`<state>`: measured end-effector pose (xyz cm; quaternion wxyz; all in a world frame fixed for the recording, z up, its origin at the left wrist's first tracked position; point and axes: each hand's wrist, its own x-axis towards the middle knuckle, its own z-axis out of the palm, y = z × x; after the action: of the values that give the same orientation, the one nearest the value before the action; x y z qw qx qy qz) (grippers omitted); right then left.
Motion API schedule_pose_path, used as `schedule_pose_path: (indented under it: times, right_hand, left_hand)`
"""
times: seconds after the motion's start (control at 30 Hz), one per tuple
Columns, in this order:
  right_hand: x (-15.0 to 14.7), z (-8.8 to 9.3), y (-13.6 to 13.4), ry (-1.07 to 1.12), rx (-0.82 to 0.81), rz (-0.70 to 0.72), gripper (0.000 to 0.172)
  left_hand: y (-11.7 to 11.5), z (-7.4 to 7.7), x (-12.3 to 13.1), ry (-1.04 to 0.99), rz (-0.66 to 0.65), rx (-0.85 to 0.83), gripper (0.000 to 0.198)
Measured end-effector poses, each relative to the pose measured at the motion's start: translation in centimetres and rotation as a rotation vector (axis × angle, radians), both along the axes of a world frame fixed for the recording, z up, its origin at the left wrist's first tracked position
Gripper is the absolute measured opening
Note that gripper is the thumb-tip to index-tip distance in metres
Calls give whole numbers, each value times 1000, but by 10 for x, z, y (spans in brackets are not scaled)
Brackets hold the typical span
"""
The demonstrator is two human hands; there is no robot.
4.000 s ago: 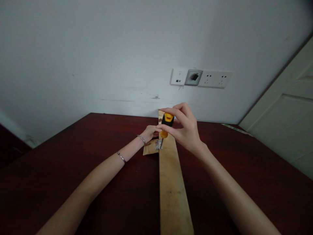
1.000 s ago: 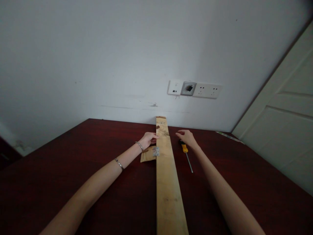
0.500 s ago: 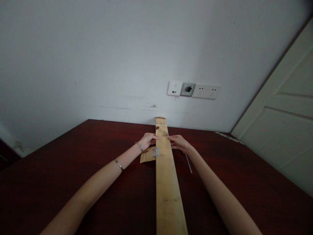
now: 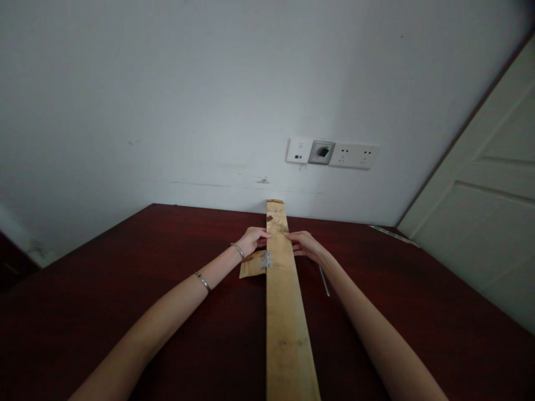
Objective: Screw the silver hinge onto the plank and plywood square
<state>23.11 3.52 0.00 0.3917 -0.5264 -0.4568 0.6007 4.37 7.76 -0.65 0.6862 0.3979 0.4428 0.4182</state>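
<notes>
A long, pale wooden board (image 4: 286,312) runs from the bottom of the view toward the wall. My left hand (image 4: 252,239) grips its left edge, the thumb on top and the other fingers partly under it. On the opposite edge, my right hand (image 4: 307,245) holds the board the same way. Just below my left hand, a metal hinge (image 4: 266,260) joins the board to a short wooden piece (image 4: 252,266) sticking out to the left. A thin metal rod, perhaps a screwdriver shaft (image 4: 324,282), lies beside my right forearm; its upper end is hidden by the hand.
The dark red tabletop (image 4: 188,234) meets a white wall (image 4: 200,111) at the back. Sockets and switch plates (image 4: 332,154) are set in the wall. A narrow printed strip (image 4: 393,235) lies at the far right edge, near a pale panelled door (image 4: 489,223).
Both hands keep their hold on the board, which has hardly moved. The view has shifted very slightly, and the rod's upper end is now more covered by my right hand.
</notes>
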Motion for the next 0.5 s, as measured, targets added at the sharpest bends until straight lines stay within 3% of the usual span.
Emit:
schedule_pose_path:
  times: [0.5]
  right_hand:
    - [-2, 0, 2, 56, 48, -27, 13]
  left_hand:
    - [-4, 4, -9, 46, -106, 90, 23]
